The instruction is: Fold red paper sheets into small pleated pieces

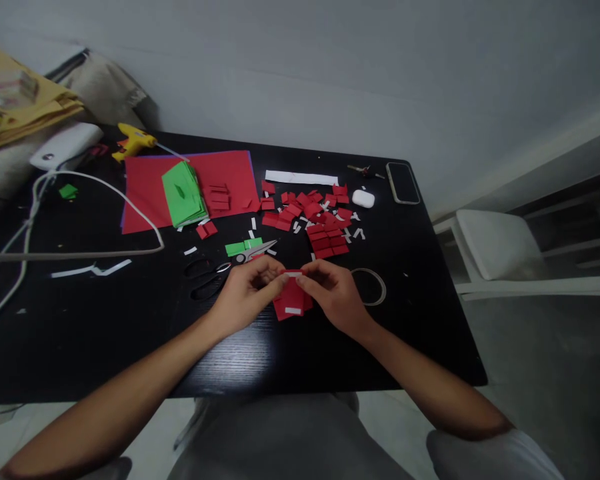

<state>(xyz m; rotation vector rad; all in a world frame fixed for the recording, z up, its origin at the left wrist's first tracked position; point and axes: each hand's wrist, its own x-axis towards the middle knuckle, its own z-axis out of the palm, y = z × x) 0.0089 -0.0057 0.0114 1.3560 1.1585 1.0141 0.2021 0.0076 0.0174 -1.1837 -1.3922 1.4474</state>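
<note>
Both my hands meet over the middle of the black table (105,333). My left hand (247,290) and my right hand (333,293) pinch the top edge of a small folded red paper piece (293,299) that has white tape strips at its top and bottom. The fingers of both hands are closed on it. Just behind my hands lie scissors with black handles (210,277) and a small green paper piece (243,247). A pile of several small red paper pieces (320,223) lies beyond my right hand.
A large red sheet (145,200) carries a stack of green paper (183,193). A yellow glue gun (133,141), a white paper strip (301,177), an earbud case (363,198), a phone (403,182), a tape ring (370,287) and white cables (80,253) lie around. A white chair (500,250) stands at right.
</note>
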